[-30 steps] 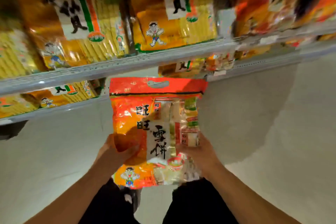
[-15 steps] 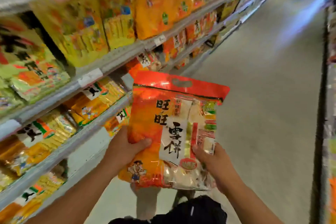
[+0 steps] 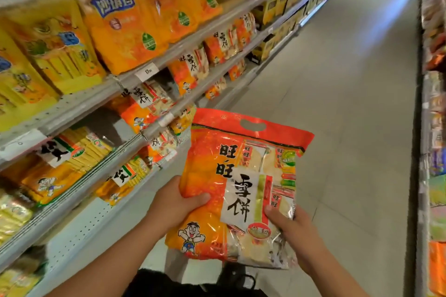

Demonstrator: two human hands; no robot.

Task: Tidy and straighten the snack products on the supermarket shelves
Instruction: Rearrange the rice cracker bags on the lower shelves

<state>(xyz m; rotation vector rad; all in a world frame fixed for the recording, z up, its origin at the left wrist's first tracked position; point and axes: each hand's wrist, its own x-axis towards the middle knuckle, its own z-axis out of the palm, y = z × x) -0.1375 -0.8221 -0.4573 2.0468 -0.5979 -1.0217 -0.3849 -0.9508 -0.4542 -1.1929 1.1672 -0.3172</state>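
Observation:
I hold a large red-and-orange rice cracker bag (image 3: 241, 176) upright in front of me, over the aisle floor. My left hand (image 3: 173, 205) grips its left edge with the thumb across the front. My right hand (image 3: 289, 226) grips the lower right side, thumb on the clear window. Matching red-orange bags (image 3: 190, 67) stand on the middle shelf to the left, with more of them (image 3: 147, 103) lying just below and nearer to me.
Grey metal shelves (image 3: 135, 75) run along the left, loaded with yellow and orange snack bags (image 3: 125, 29) above and yellow cracker packs (image 3: 70, 164) lower down. Another shelf unit (image 3: 434, 152) lines the right edge. The grey tiled aisle floor (image 3: 337, 103) stretches ahead.
My view has swung from facing the shelf to looking down the aisle, with the shelves now on the left. Both hands have kept their hold on the bag.

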